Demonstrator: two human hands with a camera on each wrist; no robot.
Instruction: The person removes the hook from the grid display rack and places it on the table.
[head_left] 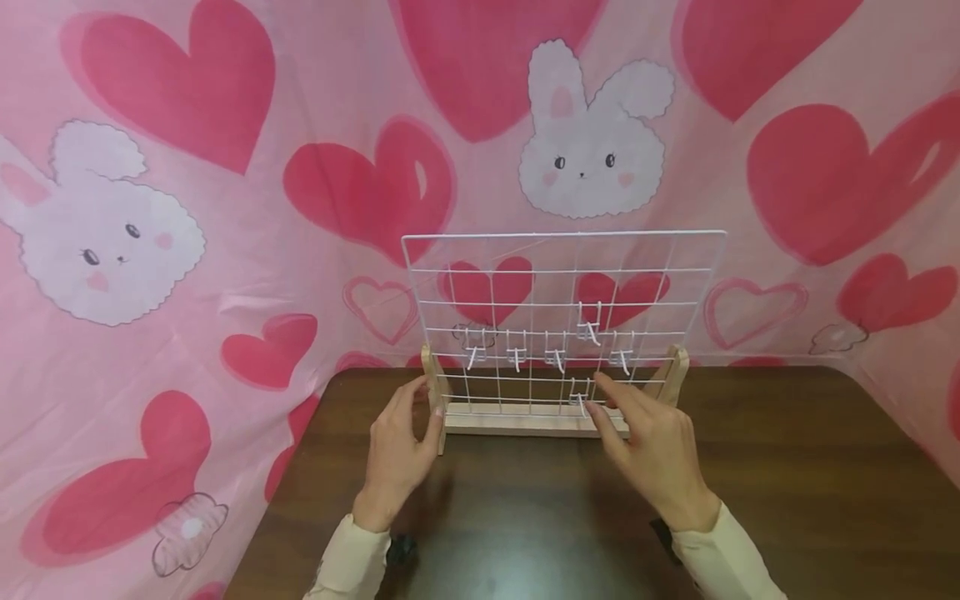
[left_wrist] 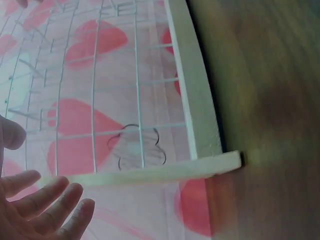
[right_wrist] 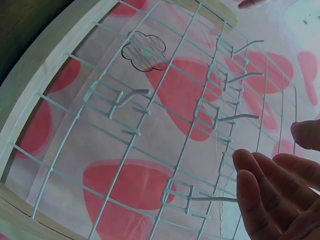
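Note:
A white wire grid panel [head_left: 510, 287] stands upright in a wooden stand [head_left: 525, 423] on the table. Several white hooks [head_left: 516, 354] hang on it in a row; one upper hook [head_left: 590, 323] sits above them and a lower hook [head_left: 579, 400] below. My left hand [head_left: 397, 454] is around the left wooden post, fingers spread and holding nothing; whether it touches the post I cannot tell. Just right of the lower hook is my right hand [head_left: 656, 442], thumb and fingers apart. In the right wrist view its fingers [right_wrist: 265, 190] are slightly bent, with nothing between them and the thumb.
The dark wooden table [head_left: 810, 475] extends to both sides and in front of the stand. Behind it hangs a pink cloth [head_left: 337, 75] with hearts and rabbits. A small dark object [head_left: 402, 548] shows beside the left sleeve.

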